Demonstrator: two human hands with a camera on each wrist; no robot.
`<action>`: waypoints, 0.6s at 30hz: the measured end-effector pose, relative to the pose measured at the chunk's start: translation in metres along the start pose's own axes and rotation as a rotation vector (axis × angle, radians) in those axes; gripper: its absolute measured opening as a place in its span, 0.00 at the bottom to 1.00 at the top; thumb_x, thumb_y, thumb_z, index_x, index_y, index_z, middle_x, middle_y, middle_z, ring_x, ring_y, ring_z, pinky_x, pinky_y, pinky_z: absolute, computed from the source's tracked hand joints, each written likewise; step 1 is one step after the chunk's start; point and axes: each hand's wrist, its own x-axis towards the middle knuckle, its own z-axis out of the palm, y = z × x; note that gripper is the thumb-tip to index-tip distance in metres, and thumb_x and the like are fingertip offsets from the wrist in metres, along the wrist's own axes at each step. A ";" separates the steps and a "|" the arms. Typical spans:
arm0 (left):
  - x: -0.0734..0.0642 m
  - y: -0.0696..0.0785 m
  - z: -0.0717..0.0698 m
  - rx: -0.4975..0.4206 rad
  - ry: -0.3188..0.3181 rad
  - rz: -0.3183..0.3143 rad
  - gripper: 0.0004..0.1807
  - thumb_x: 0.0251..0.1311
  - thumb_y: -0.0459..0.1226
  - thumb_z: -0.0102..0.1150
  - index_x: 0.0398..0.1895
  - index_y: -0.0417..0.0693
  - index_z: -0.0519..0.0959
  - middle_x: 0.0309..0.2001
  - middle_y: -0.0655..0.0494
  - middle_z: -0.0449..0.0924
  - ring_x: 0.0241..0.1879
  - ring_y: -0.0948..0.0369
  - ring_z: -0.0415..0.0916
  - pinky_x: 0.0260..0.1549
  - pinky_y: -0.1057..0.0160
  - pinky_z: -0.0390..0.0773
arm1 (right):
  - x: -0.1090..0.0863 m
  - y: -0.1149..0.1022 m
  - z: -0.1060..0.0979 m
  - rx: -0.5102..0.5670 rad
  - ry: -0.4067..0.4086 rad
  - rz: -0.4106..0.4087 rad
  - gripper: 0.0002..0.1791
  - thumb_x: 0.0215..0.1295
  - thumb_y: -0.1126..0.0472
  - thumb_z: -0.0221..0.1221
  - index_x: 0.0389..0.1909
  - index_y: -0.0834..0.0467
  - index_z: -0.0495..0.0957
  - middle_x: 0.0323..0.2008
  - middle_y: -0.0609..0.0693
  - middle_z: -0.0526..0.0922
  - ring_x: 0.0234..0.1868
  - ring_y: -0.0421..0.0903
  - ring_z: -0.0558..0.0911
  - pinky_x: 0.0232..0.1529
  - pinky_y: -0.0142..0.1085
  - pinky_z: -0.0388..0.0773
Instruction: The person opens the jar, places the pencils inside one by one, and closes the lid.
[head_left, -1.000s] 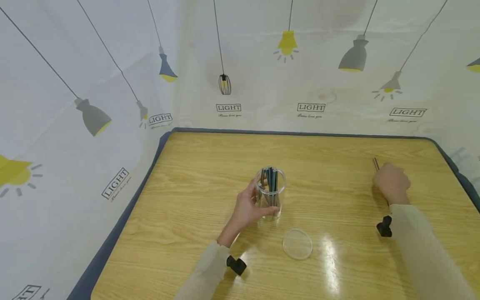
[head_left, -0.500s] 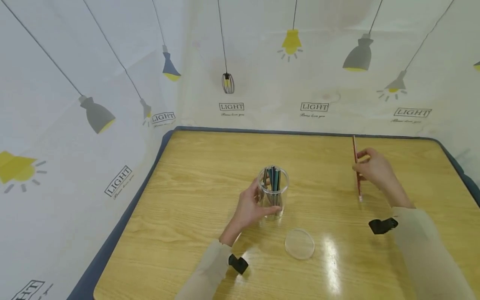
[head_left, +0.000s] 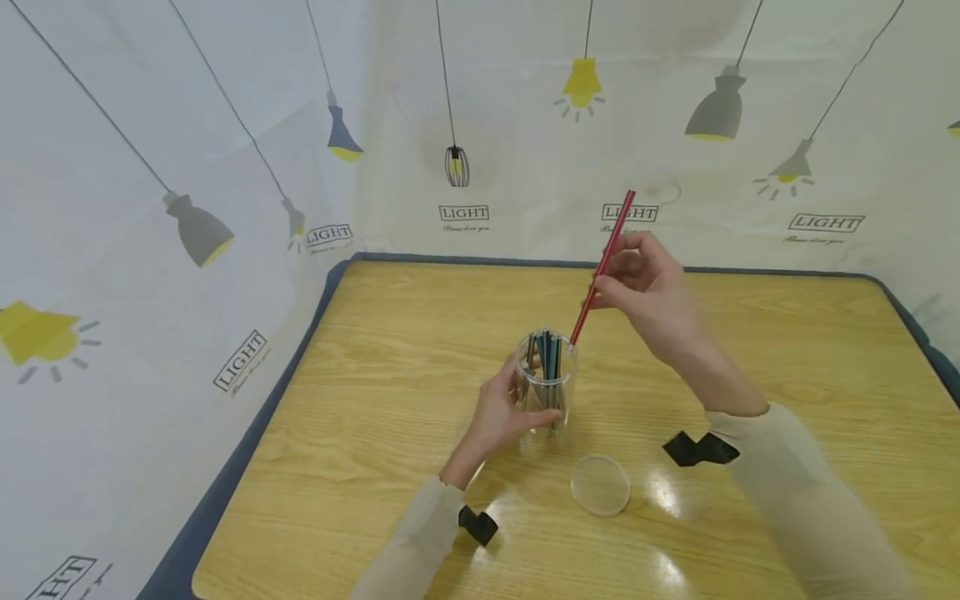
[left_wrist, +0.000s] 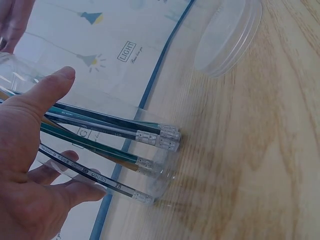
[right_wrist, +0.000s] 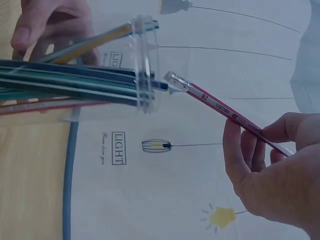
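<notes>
A clear plastic jar (head_left: 557, 400) stands upright on the table, with my left hand (head_left: 504, 417) curled round its side. Several dark, green and striped pencils (left_wrist: 90, 145) stand in it, their eraser ends at the bottom. My right hand (head_left: 651, 296) pinches a red pencil (head_left: 603, 267) between thumb and fingers. In the right wrist view the red pencil's eraser end is just at the jar's open mouth (right_wrist: 146, 65), and most of its length is outside. A clear round lid (head_left: 600, 485) lies on the table in front of the jar.
The wooden table (head_left: 337, 450) has a dark blue edge. A white curtain printed with lamps (head_left: 517, 125) rises behind and to the left of it. A black camera mount (head_left: 701, 448) sits at the right wrist, another black mount (head_left: 478, 525) at the left.
My right hand has picked the red pencil up off the table at the right, moved left and tilted its eraser end down to the jar's mouth. The left hand stays on the jar.
</notes>
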 end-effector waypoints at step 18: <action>-0.001 0.003 -0.002 -0.028 -0.012 -0.022 0.52 0.48 0.37 0.80 0.76 0.65 0.60 0.63 0.58 0.75 0.64 0.55 0.70 0.59 0.44 0.71 | -0.012 0.022 0.038 -0.280 -0.174 0.090 0.14 0.64 0.76 0.59 0.48 0.68 0.69 0.42 0.61 0.79 0.45 0.55 0.81 0.44 0.36 0.81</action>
